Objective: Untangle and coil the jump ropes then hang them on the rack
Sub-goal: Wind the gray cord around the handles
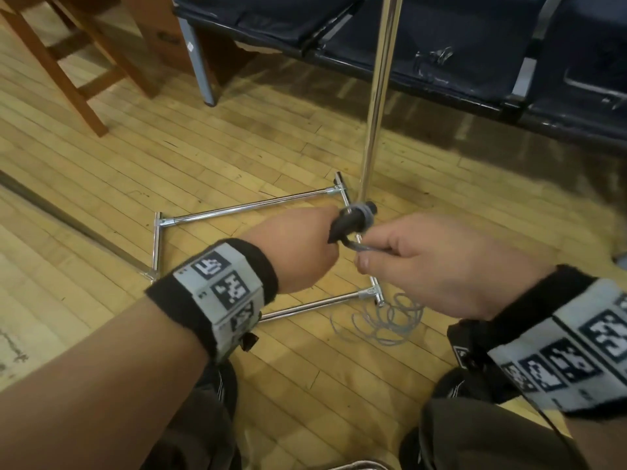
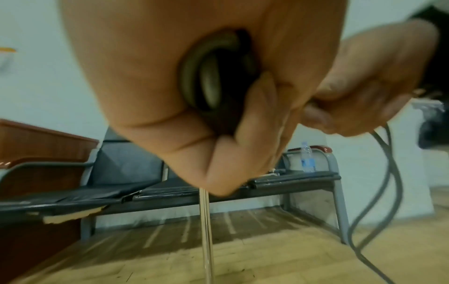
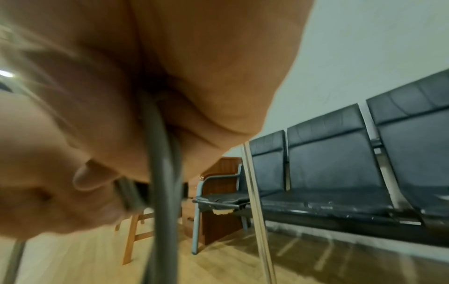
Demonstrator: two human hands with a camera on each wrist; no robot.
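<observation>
Head view. Left hand (image 1: 298,252) fisted round the black handles (image 1: 349,225), grey rope (image 1: 361,212) wound in a few turns about them, just in front of the rack (image 1: 376,106) pole's foot. Right hand (image 1: 437,262) just right of the handles, thumb and forefinger pinching the rope's running part where it leaves the wraps. Slack (image 1: 383,320) lies in loose loops on the floor (image 1: 101,184), touching the near right corner of the rack's base. Bench (image 1: 441,45) beyond the pole.

Left wrist view. Fingers (image 2: 218,157) curled tight and pressed together; rope turns and a dark handle end show in the hollow of the fist. Right hand at the right edge, fingers closed on the rope, which drops from it in a long wavy loop toward the floor.

Right wrist view. Blurred. Rope runs down out of the closed fingers (image 3: 97,176); how the other fingers lie, cannot tell. Pole and bench behind.

Judgement: winding step, much slack left. To do it well: keep the fist steady, feed rope through the pinch under light tension, lay each turn beside the last, let twists run out through the fingers, keep the floor loops clear of the base corner where they may snag.
</observation>
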